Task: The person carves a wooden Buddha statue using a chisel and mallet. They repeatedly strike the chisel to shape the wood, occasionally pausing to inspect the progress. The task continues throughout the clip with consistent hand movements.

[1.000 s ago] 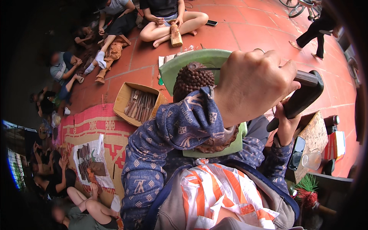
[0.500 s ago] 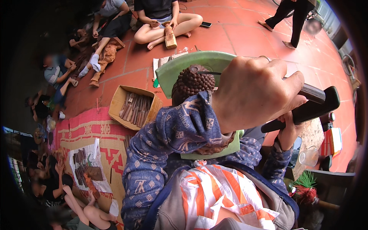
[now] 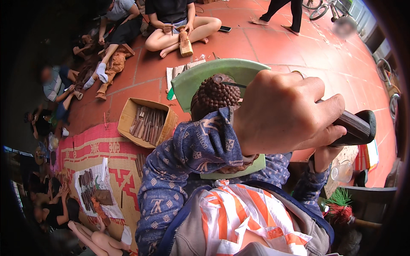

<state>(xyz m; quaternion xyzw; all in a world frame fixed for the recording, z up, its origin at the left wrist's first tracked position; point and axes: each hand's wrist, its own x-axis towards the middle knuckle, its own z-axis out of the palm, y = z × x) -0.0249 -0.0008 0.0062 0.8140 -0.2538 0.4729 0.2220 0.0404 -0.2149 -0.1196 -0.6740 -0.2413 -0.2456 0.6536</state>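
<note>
A dark brown carved wooden head [image 3: 217, 94] with rows of knobbly curls stands in front of me. My left hand [image 3: 284, 113] reaches across it, fingers wrapped round the dark handle of a chisel [image 3: 351, 127]. The chisel's thin blade points left and lies close to the curls; its tip's contact is unclear. Beyond the handle's butt, my right hand [image 3: 326, 155] grips a dark wooden mallet [image 3: 369, 121], which seems to meet the handle end. My left hand and the chisel partly hide the right hand's fingers. A curved green plastic piece [image 3: 188, 87] rises behind the head.
Left of the carving sits a cardboard box [image 3: 124, 117] full of chisels. More tools lie on a white sheet [image 3: 112, 205] over a patterned mat [image 3: 94, 147]. People sit carving on the red tiles. At right stand a clear plastic cup [image 3: 341, 173] and a green-and-red brush [image 3: 339, 209].
The mallet has swung up to the chisel's butt, with my right hand now more hidden behind the handle. A walking person in the background has moved left and farther off.
</note>
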